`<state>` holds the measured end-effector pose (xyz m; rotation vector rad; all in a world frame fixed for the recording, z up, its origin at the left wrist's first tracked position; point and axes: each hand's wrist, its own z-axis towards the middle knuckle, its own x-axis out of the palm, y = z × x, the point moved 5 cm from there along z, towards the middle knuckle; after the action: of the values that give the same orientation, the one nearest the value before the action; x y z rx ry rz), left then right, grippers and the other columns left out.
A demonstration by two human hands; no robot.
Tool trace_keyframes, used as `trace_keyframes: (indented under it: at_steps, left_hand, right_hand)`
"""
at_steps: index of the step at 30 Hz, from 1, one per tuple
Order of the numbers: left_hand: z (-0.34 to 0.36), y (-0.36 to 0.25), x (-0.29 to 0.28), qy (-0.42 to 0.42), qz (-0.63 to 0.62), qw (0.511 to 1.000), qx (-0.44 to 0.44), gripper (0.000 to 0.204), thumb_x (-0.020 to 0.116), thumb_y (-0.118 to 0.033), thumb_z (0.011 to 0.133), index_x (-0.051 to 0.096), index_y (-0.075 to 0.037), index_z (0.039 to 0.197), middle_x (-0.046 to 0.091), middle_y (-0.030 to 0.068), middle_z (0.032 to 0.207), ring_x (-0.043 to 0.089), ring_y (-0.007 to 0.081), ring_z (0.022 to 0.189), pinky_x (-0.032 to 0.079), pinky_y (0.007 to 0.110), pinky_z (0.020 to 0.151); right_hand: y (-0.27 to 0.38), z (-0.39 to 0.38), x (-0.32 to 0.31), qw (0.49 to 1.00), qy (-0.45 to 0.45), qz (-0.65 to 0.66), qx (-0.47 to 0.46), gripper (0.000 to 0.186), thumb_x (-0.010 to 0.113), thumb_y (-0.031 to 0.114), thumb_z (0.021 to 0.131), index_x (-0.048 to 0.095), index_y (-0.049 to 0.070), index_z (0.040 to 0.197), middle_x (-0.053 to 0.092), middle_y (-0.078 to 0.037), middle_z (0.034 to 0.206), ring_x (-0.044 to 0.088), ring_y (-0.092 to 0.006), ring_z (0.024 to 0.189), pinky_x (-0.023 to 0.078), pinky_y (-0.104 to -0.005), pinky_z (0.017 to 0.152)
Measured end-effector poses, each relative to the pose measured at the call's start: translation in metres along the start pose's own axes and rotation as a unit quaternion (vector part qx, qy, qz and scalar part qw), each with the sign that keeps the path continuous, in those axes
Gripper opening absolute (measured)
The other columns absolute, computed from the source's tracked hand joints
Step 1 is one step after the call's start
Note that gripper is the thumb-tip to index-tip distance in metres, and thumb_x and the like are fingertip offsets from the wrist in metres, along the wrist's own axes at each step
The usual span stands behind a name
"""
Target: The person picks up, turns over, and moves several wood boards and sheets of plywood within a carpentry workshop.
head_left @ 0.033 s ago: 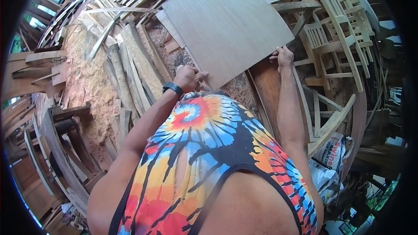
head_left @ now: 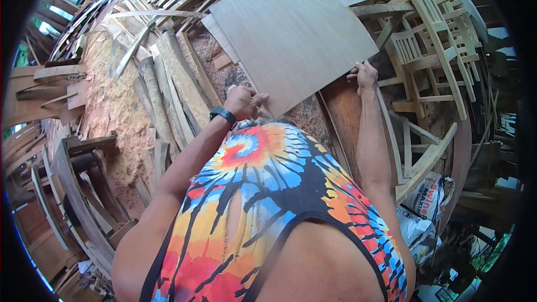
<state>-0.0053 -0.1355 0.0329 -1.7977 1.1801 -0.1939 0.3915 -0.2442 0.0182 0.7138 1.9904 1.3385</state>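
Plywood: a thin, pale grey-brown sheet is held tilted in front of the body, its far corner raised toward the top of the view and its near edge close to the chest.
Left hand: the left hand is closed on the near left corner of the sheet, with the fingers curled tightly together around the edge; a dark watch is worn on that wrist.
Right hand: the right hand is set on the near right edge of the sheet, with the fingers bent over the rim and the thumb apart from them; whether the edge is fully clamped cannot be told.
Step in hand: the sheet is judged to be lifted and carried clear of the pile, supported by both hands at its near edge only.
Left side: rough planks and offcuts are stacked on reddish earth.
Right side: pale wooden chairs are piled far right, and a curved brown board lies just under the sheet's near edge.
Near right: white sacks lie on the ground.
Next move: a steady two-handed grip is called for, since a thin sheet held at one edge is likely to flex and swing, and the chairs are near.
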Motion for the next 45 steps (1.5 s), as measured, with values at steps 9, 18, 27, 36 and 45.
trace_keyframes:
  at_steps: [9, 18, 27, 36, 45]
  left_hand:
    - [0.018, 0.012, 0.007, 0.037, -0.009, 0.996, 0.082, 0.037, 0.064, -0.029, 0.097, 0.066, 0.004, 0.080, 0.064, 0.0065, 0.064, 0.065, 0.0128, 0.052, 0.052, 0.027, 0.048]
    - [0.017, 0.005, -0.022, -0.026, 0.048, 0.998, 0.007, 0.043, 0.066, -0.038, 0.093, 0.070, 0.003, 0.080, 0.068, 0.0106, 0.067, 0.064, 0.0146, 0.062, 0.051, 0.032, 0.059]
    - [0.076, -0.050, -0.160, -0.325, 0.086, 0.928, 0.161, 0.028, 0.071, -0.022, 0.091, 0.064, 0.002, 0.104, 0.068, 0.0072, 0.090, 0.064, 0.0152, 0.082, 0.052, 0.029, 0.076]
    - [0.272, -0.072, -0.266, -0.049, 0.123, 0.991, 0.018, 0.056, 0.074, -0.049, 0.085, 0.069, -0.001, 0.114, 0.070, 0.0058, 0.094, 0.060, 0.0103, 0.084, 0.048, 0.027, 0.071]
    - [0.315, -0.094, -0.213, 0.334, -0.112, 0.936, 0.020, 0.039, 0.072, -0.021, 0.087, 0.066, 0.000, 0.119, 0.071, 0.0067, 0.104, 0.064, 0.0129, 0.090, 0.051, 0.028, 0.080]
  right_hand:
    - [-0.007, -0.001, -0.011, 0.999, -0.033, 0.026, -0.016, 0.012, 0.055, 0.015, 0.095, 0.054, 0.005, 0.087, 0.056, -0.005, 0.066, 0.061, -0.0173, 0.047, 0.050, -0.0287, 0.040]
    - [0.006, -0.013, -0.006, 0.998, -0.032, 0.062, 0.001, 0.025, 0.055, 0.016, 0.091, 0.061, 0.005, 0.113, 0.058, -0.004, 0.070, 0.061, -0.0144, 0.047, 0.049, -0.0265, 0.040]
    - [0.002, -0.014, -0.007, 0.996, -0.051, 0.077, -0.007, 0.040, 0.057, 0.013, 0.089, 0.057, -0.002, 0.126, 0.063, -0.006, 0.067, 0.060, -0.0145, 0.045, 0.050, -0.0271, 0.040]
    - [0.002, -0.011, -0.003, 0.991, -0.105, 0.085, 0.022, 0.054, 0.063, 0.013, 0.086, 0.052, -0.007, 0.136, 0.064, -0.005, 0.069, 0.059, -0.0106, 0.049, 0.048, -0.0244, 0.042]
    - [0.005, -0.060, 0.036, 0.949, -0.294, -0.104, 0.055, 0.049, 0.069, 0.019, 0.089, 0.058, -0.007, 0.129, 0.054, 0.000, 0.078, 0.050, -0.0097, 0.073, 0.044, -0.0261, 0.068]
